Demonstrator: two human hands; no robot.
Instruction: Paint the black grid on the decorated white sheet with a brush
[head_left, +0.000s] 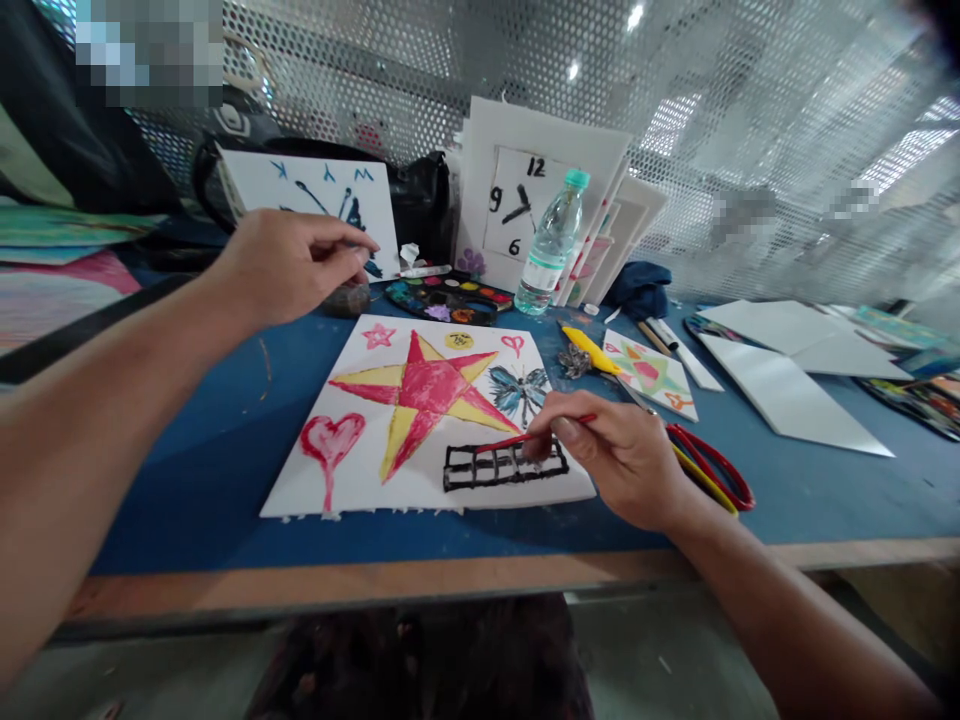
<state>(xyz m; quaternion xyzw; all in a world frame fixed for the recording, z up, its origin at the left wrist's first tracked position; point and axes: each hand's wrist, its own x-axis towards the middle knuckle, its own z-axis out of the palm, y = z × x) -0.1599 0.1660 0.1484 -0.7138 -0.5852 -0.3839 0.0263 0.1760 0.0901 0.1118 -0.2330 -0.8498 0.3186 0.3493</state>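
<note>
Left hand [289, 268] raised and loosely curled, right hand [611, 460] pinching low

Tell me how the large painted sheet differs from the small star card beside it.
The large painted sheet is far bigger than the small star card. The sheet's star is red and yellow, while the card's is paler, with green and pink. The sheet also bears a heart, a butterfly and a black grid; the card has only small corner marks. The right hand holds a red-handled paintbrush over the sheet, not the card. Both are white and lie flat on the blue table.
</note>
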